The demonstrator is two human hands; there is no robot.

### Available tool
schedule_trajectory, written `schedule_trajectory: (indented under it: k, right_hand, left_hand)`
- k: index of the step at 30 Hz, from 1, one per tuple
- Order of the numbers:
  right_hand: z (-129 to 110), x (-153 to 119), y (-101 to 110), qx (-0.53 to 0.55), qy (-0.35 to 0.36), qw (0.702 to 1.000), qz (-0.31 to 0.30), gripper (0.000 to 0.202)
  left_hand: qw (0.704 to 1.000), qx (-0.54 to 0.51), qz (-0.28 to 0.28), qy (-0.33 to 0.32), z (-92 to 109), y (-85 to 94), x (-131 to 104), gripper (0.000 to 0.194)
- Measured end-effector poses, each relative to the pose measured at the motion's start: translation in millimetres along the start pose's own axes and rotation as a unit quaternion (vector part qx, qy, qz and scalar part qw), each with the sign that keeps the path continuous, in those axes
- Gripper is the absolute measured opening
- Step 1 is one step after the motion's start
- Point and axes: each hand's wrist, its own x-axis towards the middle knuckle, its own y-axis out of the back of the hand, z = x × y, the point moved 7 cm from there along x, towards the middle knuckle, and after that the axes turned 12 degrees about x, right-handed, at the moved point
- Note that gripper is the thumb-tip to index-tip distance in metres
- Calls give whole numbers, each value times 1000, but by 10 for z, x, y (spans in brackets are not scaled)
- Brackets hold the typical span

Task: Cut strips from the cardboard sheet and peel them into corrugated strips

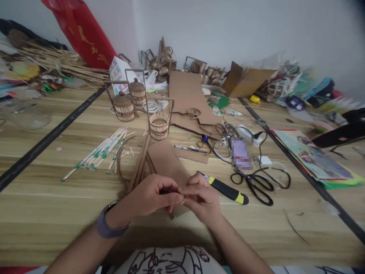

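My left hand [159,193] and my right hand [203,196] meet fingertip to fingertip. Between them they pinch a small strip of brown cardboard [180,193], mostly covered by the fingers. Under the hands lies a flat piece of brown cardboard [168,158]. Long narrow cardboard strips [139,167] rest beside my left hand. A black and yellow utility knife [228,189] lies right of my right hand. Beyond the hands stands a small handled basket [159,125] made of short sticks and cardboard, without a lid. Two similar lidded baskets [124,107] stand farther left.
Wrapped sticks [99,152] lie at the left. Black-handled scissors [258,186], a phone [242,153] and cables are on the right. A pen [190,148] lies before a large cardboard sheet [186,91]. An open box [246,82] and more baskets stand along the wall.
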Motion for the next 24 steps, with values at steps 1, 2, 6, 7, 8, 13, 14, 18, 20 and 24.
schedule_trajectory:
  k: [1, 2, 6, 7, 8, 13, 14, 18, 20, 24]
  right_hand:
    - [-13, -4, -10, -39, 17, 999, -17, 16]
    - [-30, -11, -24, -78, 38, 996, -35, 21]
    - [-69, -48, -82, -212, 101, 969, -74, 29]
    - [-68, -53, -91, -231, 105, 964, -76, 27]
    - [-68, -57, -94, -242, 107, 961, -76, 24]
    - [-85, -61, -54, -185, 85, 977, -71, 17]
    - [-81, -59, -37, -160, 68, 982, -68, 16]
    - [-76, -48, 0, -72, 13, 997, -32, 12]
    - [-86, -45, -9, -35, 5, 999, -7, 15]
    - [-57, -60, -53, 32, -18, 999, 30, 16]
  left_hand:
    - [999, 31, 16, 5, -14, 18, -2, 27]
    - [997, 64, 33, 10, -24, 34, -2, 24]
    - [974, 195, 113, 13, -4, 93, 2, 18]
    - [968, 217, 126, 8, 6, 98, 5, 18]
    - [964, 231, 132, 5, 11, 100, 9, 17]
    - [981, 182, 67, 1, -60, 67, 29, 20]
    - [987, 153, 42, -3, -79, 52, 29, 22]
    - [998, 22, -48, -17, -145, -15, 16, 32]
    - [996, -26, -84, -24, -157, -60, 10, 38]
    - [989, -77, -116, -39, -137, -118, 3, 47]
